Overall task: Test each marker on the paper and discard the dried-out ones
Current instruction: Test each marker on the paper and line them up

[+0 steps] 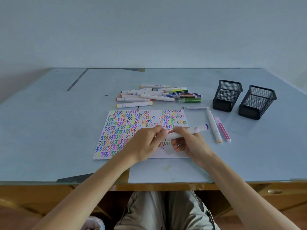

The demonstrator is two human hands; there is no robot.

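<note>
A white sheet of paper (pixel 132 123) covered with coloured squiggles lies in the middle of the table. Over its lower right part, my right hand (pixel 187 143) grips a white marker with a purple end cap (pixel 191 131), held nearly level. My left hand (pixel 147 143) pinches the marker's near end, where a dark tip shows; whether it holds a cap is hidden by the fingers. A heap of white and striped markers (pixel 157 95) lies beyond the paper.
Two black mesh holders (pixel 227 97) (pixel 256 102) stand at the right. A grey pen (pixel 196 107), a white marker (pixel 214 127) and a pink marker (pixel 223 130) lie between them and the paper. The table's front edge (pixel 166 182) is close to me.
</note>
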